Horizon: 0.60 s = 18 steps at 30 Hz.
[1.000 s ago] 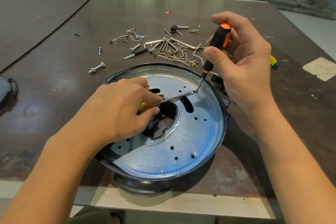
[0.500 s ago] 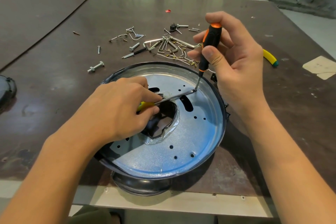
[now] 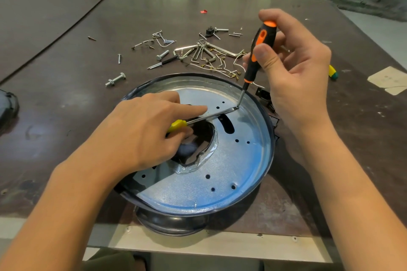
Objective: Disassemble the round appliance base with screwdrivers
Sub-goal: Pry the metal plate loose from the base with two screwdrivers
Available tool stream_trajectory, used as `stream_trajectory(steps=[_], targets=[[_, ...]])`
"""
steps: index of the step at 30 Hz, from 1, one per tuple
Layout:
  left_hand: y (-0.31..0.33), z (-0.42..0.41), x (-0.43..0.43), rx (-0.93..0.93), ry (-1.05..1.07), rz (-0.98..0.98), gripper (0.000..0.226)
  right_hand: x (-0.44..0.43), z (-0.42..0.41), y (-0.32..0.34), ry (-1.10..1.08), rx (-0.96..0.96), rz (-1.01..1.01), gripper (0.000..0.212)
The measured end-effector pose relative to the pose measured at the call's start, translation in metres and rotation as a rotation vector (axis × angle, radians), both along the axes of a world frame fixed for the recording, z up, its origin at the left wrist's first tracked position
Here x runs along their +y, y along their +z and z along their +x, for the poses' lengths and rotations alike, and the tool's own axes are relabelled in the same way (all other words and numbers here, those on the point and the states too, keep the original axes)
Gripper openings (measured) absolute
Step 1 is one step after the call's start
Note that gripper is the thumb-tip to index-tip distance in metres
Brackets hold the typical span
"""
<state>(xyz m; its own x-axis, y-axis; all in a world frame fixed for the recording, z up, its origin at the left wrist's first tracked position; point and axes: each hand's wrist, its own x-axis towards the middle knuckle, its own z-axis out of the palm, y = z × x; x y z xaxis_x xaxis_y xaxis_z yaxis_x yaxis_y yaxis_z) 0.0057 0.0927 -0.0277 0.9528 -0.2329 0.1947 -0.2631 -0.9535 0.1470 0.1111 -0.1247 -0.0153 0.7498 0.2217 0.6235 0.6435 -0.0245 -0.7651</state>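
Right grip (image 3: 293, 68) is closed on the orange-and-black screwdriver (image 3: 264, 35), thumb and fingertips pinching the handle high up. Its shaft slants down to the silver plate inside the round appliance base (image 3: 220, 182), close to the far right wall. Left grip (image 3: 143, 130) is wrapped round the yellow-handled screwdriver (image 3: 177, 125), index finger stretched along the shaft. That shaft lies almost flat across the plate, and its tip meets the other tip at one spot. Whether a screw head or a tab sits there is too small to tell.

The base stands open side up at the near edge of the tabletop (image 3: 88, 94). Its black lower shell shows over the pale front strip. Nothing clamps it; only the left grip bears on it.

Likely trouble starts with the two tips. If the flat shaft is used as a lever while the upright one turns or presses, either tip could skid off the smooth plate and run toward the wall or the opposite fingers. Side force may also rock or push the base, which is already close to the edge and could slide toward the person. Left knuckles hang over the ragged central opening, so a sudden slip could drag them across its rim. A freed fastener might drop through one of the plate's holes instead of joining the loose screws and hex keys (image 3: 198, 55) lying beyond the base.
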Motion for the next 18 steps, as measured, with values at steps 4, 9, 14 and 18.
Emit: stream_trajectory(steps=[4,9,14,18], targets=[[0.0001,-0.0001,0.0000,0.019,0.006,0.029,0.045,-0.0042,0.0005,0.0014,0.028,0.049,-0.010,0.038],[0.0011,0.0012,0.0002,0.032,0.009,-0.002,0.043,-0.0026,-0.0019,-0.0007,0.017,0.109,0.016,0.033],[-0.0002,0.0018,-0.0001,0.043,0.019,-0.002,0.042,-0.0014,-0.0012,0.0025,-0.031,0.035,0.018,0.034],[-0.0002,0.0014,0.0002,0.047,0.018,-0.004,0.042,-0.0064,0.0003,0.0033,0.055,0.067,-0.036,0.043]])
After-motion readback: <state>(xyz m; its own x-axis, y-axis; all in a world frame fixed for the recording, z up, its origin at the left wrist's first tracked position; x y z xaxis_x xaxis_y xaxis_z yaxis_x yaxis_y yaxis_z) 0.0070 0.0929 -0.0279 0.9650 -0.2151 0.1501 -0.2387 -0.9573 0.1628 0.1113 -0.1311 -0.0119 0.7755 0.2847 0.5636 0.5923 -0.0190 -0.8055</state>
